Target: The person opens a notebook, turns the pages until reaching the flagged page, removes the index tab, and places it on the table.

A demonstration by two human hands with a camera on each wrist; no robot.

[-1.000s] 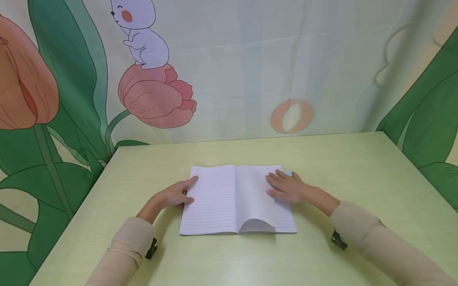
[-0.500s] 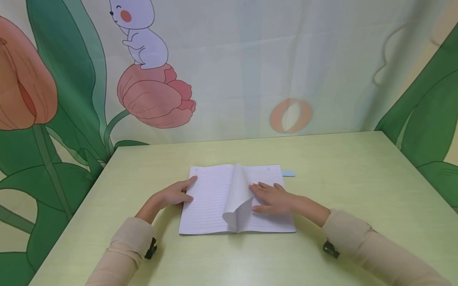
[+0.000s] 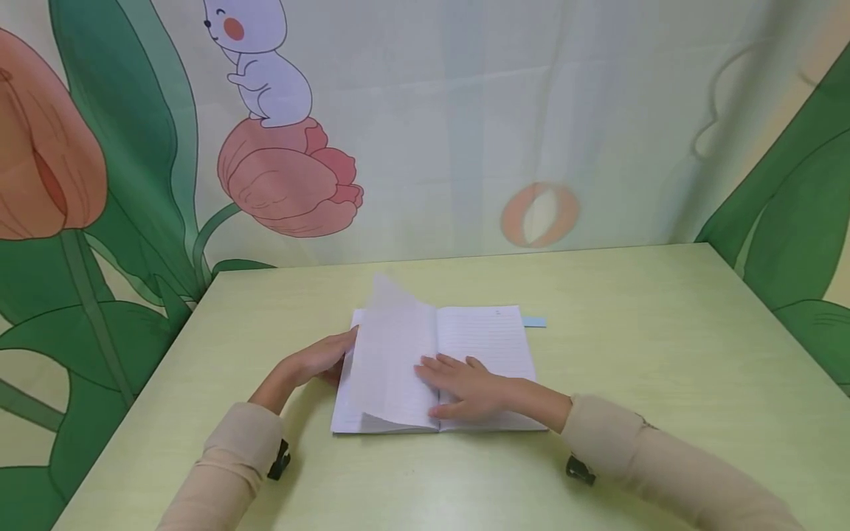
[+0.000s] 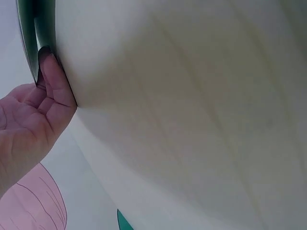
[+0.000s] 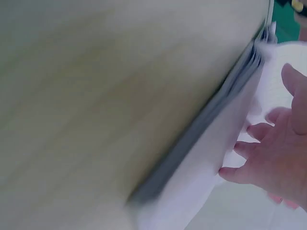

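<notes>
1. The right hand (image 3: 474,387) lies with fingers spread and nearly straight against a single lined white page (image 3: 388,361), holding nothing in a closed grip; the sheet stands lifted and leans toward nine o'clock.
2. The left hand (image 3: 319,361) rests relaxed on the left edge of the open lined notebook (image 3: 491,339), steadying it.
3. Judging by this, a page turn is halfway through; the next move calls for laying the sheet flat leftward.
4. The notebook sits mid-counter on the pale green counter (image 3: 664,332), a small blue tab (image 3: 534,321) at its two o'clock corner.
</notes>
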